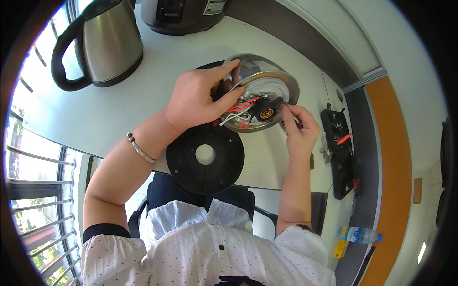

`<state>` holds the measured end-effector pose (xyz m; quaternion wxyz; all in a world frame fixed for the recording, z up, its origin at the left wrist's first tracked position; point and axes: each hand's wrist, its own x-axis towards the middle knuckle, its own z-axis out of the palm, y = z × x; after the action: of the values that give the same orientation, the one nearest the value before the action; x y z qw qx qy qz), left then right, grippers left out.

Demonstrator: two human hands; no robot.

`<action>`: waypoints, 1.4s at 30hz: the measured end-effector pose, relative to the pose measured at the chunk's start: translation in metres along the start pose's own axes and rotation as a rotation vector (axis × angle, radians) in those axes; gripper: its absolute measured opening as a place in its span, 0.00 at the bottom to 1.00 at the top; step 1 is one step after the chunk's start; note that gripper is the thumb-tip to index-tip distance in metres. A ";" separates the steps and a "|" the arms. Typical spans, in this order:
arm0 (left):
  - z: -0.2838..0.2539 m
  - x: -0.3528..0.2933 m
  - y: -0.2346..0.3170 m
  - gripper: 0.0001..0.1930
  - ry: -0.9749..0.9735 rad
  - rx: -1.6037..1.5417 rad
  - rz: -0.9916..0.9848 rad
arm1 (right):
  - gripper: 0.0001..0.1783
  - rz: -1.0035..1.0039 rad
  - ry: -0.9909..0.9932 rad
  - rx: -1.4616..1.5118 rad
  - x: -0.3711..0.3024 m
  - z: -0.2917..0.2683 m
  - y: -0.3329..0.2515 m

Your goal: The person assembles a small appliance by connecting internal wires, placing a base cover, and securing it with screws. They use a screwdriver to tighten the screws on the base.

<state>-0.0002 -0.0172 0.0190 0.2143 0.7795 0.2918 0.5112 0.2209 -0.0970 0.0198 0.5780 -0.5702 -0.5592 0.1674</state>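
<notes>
While clamped over the near-left side of the upturned kettle body (274, 81), left hand (193, 102) closed, forefinger stretched along the top rim and thumb pressed across the open underside, just above the red and white wires (241, 108). Lying on its side on the white table (119, 109), steel shell tilted so that the exposed base faces the chest. Seated low in that base, right of the wires: a black connector (265, 113) with a brass centre, touching or nearly touching the loose leads.

Right hand (299, 127) pinched shut on a thin dark tool (290, 117), fingertips bunched, tip aimed leftward. Hard to tell whether the tip touches the connector or stops just short. Lying, then, directly left of the right grip and at about the same height, with the tool's long axis running roughly level across the table toward it. Nearer to the right hand by far; reached from the left only by the thumb, held above and to the left, busy bracing the shell.

Just below the kettle body, near the table's front edge, a round black base plate (186, 167) with a hole through its middle, apart from both hands. Further off, a second steel kettle (112, 43) at the upper left, and an open black tool case (341, 157) well to the right
</notes>
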 end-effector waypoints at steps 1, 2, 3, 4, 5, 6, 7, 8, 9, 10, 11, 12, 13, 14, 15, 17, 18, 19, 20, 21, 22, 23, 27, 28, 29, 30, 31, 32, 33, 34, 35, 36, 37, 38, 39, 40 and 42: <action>-0.001 0.000 0.001 0.23 -0.012 0.008 -0.028 | 0.06 -0.005 -0.003 -0.004 0.000 0.000 -0.002; -0.001 0.000 0.002 0.23 -0.024 0.016 -0.056 | 0.06 -0.011 -0.005 -0.009 0.000 0.000 -0.003; -0.001 0.000 0.001 0.23 -0.021 0.005 -0.060 | 0.05 -0.032 -0.008 -0.017 0.000 0.001 -0.001; -0.001 0.000 0.001 0.23 -0.018 -0.005 -0.064 | 0.05 -0.054 -0.011 -0.026 0.001 0.001 0.000; -0.001 -0.001 0.000 0.23 -0.015 -0.015 -0.068 | 0.05 -0.075 -0.013 -0.034 0.001 0.002 0.002; -0.001 0.000 0.000 0.23 -0.016 -0.009 -0.066 | 0.05 -0.074 -0.013 -0.026 0.001 0.002 0.001; -0.001 0.000 0.000 0.23 -0.017 -0.003 -0.065 | 0.05 -0.073 -0.013 -0.018 0.000 0.002 0.001; -0.001 0.000 0.000 0.23 -0.018 0.004 -0.064 | 0.05 -0.072 -0.013 -0.009 0.000 0.002 0.000; -0.001 0.000 -0.001 0.23 -0.018 0.001 -0.065 | 0.05 -0.078 -0.013 -0.006 0.000 0.002 0.000; -0.001 0.000 -0.002 0.23 -0.018 -0.001 -0.066 | 0.05 -0.084 -0.012 -0.003 0.000 0.002 0.000; 0.000 0.000 -0.002 0.23 -0.018 -0.004 -0.068 | 0.05 -0.089 -0.012 0.001 0.000 0.002 0.000; 0.001 0.000 -0.002 0.23 -0.012 -0.004 -0.064 | 0.05 -0.098 -0.011 -0.004 0.000 0.002 0.000; 0.001 0.001 -0.002 0.23 -0.007 -0.005 -0.060 | 0.05 -0.106 -0.010 -0.009 -0.001 0.002 -0.001; 0.003 0.001 -0.003 0.23 -0.002 -0.006 -0.056 | 0.05 -0.114 -0.009 -0.015 -0.001 0.002 -0.002; 0.003 0.000 -0.004 0.22 -0.004 -0.006 -0.052 | 0.05 -0.120 0.000 -0.013 -0.002 0.002 -0.004; 0.003 0.000 -0.006 0.21 -0.009 -0.007 -0.045 | 0.05 -0.130 0.018 -0.010 -0.001 0.002 -0.007; 0.004 0.000 -0.005 0.20 0.004 -0.047 -0.050 | 0.05 -0.111 0.014 0.004 -0.001 0.002 -0.006; 0.004 0.000 -0.004 0.20 0.017 -0.087 -0.057 | 0.05 -0.092 0.010 0.020 -0.001 0.001 -0.005; 0.005 0.000 -0.003 0.19 0.030 -0.127 -0.064 | 0.05 -0.073 0.006 0.035 -0.001 0.000 -0.004; 0.004 0.000 -0.004 0.19 0.024 -0.136 -0.094 | 0.05 -0.092 0.011 0.024 0.000 0.000 -0.003; 0.004 0.000 -0.005 0.19 0.015 -0.153 -0.123 | 0.06 -0.108 0.020 0.005 -0.001 0.000 -0.003; 0.003 0.001 -0.006 0.19 0.006 -0.168 -0.153 | 0.06 -0.124 0.029 -0.014 0.000 -0.001 -0.004; 0.005 0.000 -0.011 0.19 0.024 -0.170 -0.160 | 0.05 -0.204 0.028 -0.035 -0.001 -0.001 0.000; 0.005 0.000 -0.010 0.19 0.033 -0.181 -0.156 | 0.04 -0.216 0.030 -0.039 -0.001 0.000 -0.001; 0.005 0.001 -0.009 0.19 0.024 -0.193 -0.172 | 0.04 -0.228 0.032 -0.042 -0.001 0.001 -0.002; 0.004 0.000 -0.007 0.19 0.020 -0.204 -0.191 | 0.04 -0.243 0.036 -0.059 -0.001 0.000 -0.003; 0.003 0.000 -0.007 0.19 0.016 -0.215 -0.211 | 0.04 -0.258 0.040 -0.076 -0.001 0.000 -0.005; 0.004 0.001 -0.005 0.19 0.016 -0.212 -0.212 | 0.04 -0.273 0.044 -0.092 -0.001 0.000 -0.005; 0.005 0.001 -0.004 0.20 0.022 -0.208 -0.214 | 0.04 -0.286 0.050 -0.103 -0.001 0.000 -0.004; 0.006 0.000 -0.004 0.20 0.027 -0.204 -0.216 | 0.04 -0.300 0.057 -0.113 -0.001 0.001 -0.003; 0.005 0.000 -0.005 0.20 0.019 -0.203 -0.213 | 0.04 -0.313 0.064 -0.123 -0.001 0.002 -0.002; 0.005 -0.001 -0.008 0.20 0.012 -0.207 -0.211 | 0.04 -0.321 0.071 -0.128 -0.001 0.002 -0.001; 0.004 -0.001 -0.008 0.20 0.006 -0.209 -0.210 | 0.04 -0.329 0.077 -0.132 -0.001 0.002 -0.001; 0.004 -0.001 -0.008 0.20 0.012 -0.210 -0.204 | 0.04 -0.337 0.084 -0.136 -0.001 0.003 0.000; 0.006 -0.001 -0.006 0.20 0.021 -0.214 -0.199 | 0.04 -0.353 0.087 -0.149 -0.001 0.003 0.001; 0.007 0.000 -0.005 0.20 0.029 -0.217 -0.193 | 0.04 -0.369 0.090 -0.161 0.000 0.004 0.002; 0.007 -0.001 -0.006 0.20 0.020 -0.223 -0.196 | 0.04 -0.392 0.095 -0.179 0.000 0.004 0.002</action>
<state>0.0045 -0.0139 0.0119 0.3457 0.7133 0.3101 0.5250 0.2181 -0.0946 0.0167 0.5723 -0.5069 -0.6441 -0.0256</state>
